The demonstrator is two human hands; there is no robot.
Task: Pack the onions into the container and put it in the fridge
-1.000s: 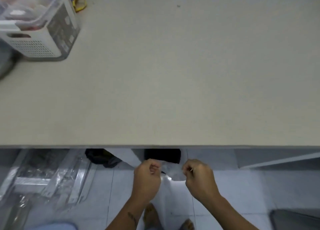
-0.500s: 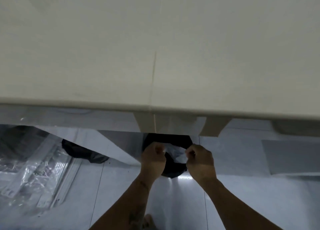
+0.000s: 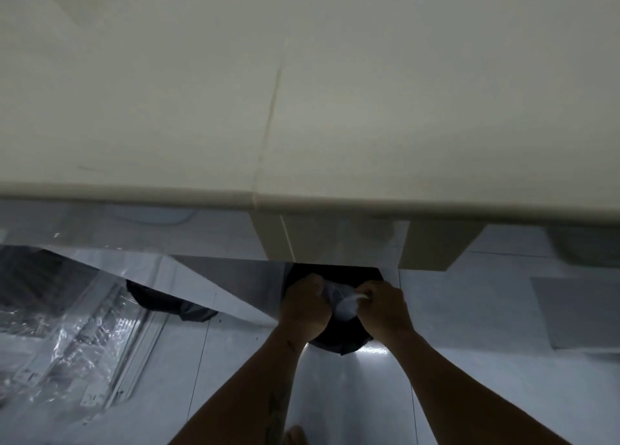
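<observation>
Both my hands reach down below the front edge of the beige counter (image 3: 302,109). My left hand (image 3: 305,305) and my right hand (image 3: 385,310) each pinch one side of a thin clear plastic bag (image 3: 340,302), crumpled between them. The bag hangs over a round black bin (image 3: 339,339) lined in black, which stands on the floor under the counter. No onions and no container show in this view. I cannot see what is inside the bag.
A beige counter leg (image 3: 432,246) stands just behind the bin. Long parts wrapped in clear plastic (image 3: 84,337) lie on the tiled floor at the left, beside a dark bag (image 3: 167,303). My foot (image 3: 295,436) is at the bottom edge.
The view has dropped from the counter top with its white basket to the space beneath it. Both hands moved forward and down with the bag, over the black bin.
</observation>
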